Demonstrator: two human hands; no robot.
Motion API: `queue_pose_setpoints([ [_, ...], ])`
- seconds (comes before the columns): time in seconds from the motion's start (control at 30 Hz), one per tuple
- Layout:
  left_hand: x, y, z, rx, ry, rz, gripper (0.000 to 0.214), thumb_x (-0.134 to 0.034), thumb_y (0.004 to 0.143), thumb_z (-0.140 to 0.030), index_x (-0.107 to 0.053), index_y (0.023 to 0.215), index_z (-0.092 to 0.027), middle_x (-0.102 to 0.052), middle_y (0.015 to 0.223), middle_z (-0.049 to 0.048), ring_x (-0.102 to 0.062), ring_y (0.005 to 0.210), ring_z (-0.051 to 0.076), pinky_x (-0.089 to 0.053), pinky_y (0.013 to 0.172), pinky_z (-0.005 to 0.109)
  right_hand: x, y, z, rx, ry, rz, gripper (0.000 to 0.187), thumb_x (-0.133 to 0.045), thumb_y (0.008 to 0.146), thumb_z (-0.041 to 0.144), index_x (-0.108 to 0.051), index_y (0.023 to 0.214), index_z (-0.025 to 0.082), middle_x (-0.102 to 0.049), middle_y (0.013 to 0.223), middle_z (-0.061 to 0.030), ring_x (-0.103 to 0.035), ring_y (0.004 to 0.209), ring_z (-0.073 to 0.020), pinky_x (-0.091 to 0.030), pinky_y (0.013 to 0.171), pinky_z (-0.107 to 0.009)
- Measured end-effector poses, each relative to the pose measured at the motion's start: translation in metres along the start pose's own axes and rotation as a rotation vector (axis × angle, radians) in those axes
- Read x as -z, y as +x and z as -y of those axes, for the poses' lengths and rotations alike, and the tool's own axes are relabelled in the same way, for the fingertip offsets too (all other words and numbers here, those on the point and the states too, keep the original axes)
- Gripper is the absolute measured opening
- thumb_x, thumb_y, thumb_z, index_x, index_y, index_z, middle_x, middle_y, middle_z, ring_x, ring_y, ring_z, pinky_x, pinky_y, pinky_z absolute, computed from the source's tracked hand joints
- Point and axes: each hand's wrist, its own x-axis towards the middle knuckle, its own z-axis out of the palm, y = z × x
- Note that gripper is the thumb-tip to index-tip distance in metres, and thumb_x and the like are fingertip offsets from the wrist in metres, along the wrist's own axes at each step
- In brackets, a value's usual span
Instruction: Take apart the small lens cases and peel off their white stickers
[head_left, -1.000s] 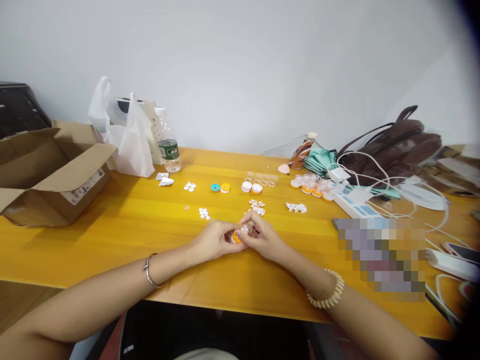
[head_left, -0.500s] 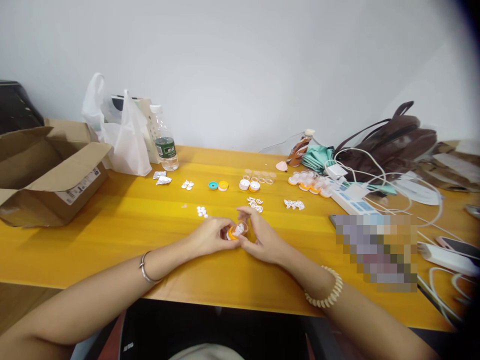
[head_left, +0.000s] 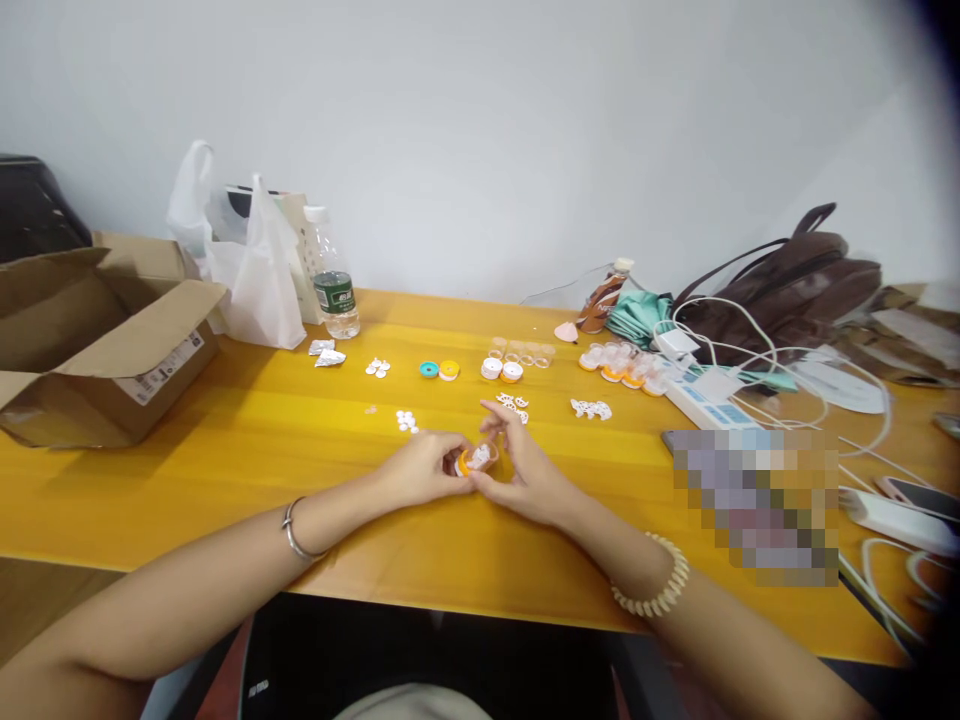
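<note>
A small clear plastic container point(head_left: 484, 458) with an orange ring and white pieces inside lies on its side between my hands, just above the table. My left hand point(head_left: 424, 466) is closed around its orange end. Curved about the clear end is my right hand point(head_left: 529, 472), its fingers apart and the index finger raised. The right thumb is close under the container; whether it touches is hard to tell. Small white discs point(head_left: 406, 421) lie beyond my left hand. White openwork pieces point(head_left: 514, 406) lie just past my right fingers.
Behind are teal point(head_left: 428, 370) and yellow point(head_left: 448, 371) caps, white round parts point(head_left: 501, 370), clear cups point(head_left: 529, 354) and orange-ringed containers point(head_left: 622, 370). A cardboard box point(head_left: 112, 350) and water bottle point(head_left: 336, 290) stand left. A power strip point(head_left: 709, 402), cables and brown bag point(head_left: 787, 290) sit right.
The raised fingers of my right hand have lifted and straightened slightly away from the container. My left hand keeps its hold on it. The view has shifted a little.
</note>
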Motion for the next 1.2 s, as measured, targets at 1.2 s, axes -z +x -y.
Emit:
queue_pose_setpoints([
  [1.2, 0.007, 0.003, 0.005, -0.134, -0.146, -0.179, 0.035, -0.058, 0.079, -0.040, -0.062, 0.105, -0.017, -0.063, 0.087, 0.0035, -0.055, 0.074, 0.015, -0.043, 0.068, 0.024, -0.010, 0.003, -0.004, -0.193, 0.739, 0.120, 0.047, -0.061, 0.077, 0.042, -0.034, 0.112, 0.026, -0.055, 0.105, -0.0043, -0.059, 0.083, -0.0139, -0.048, 0.077, -0.034],
])
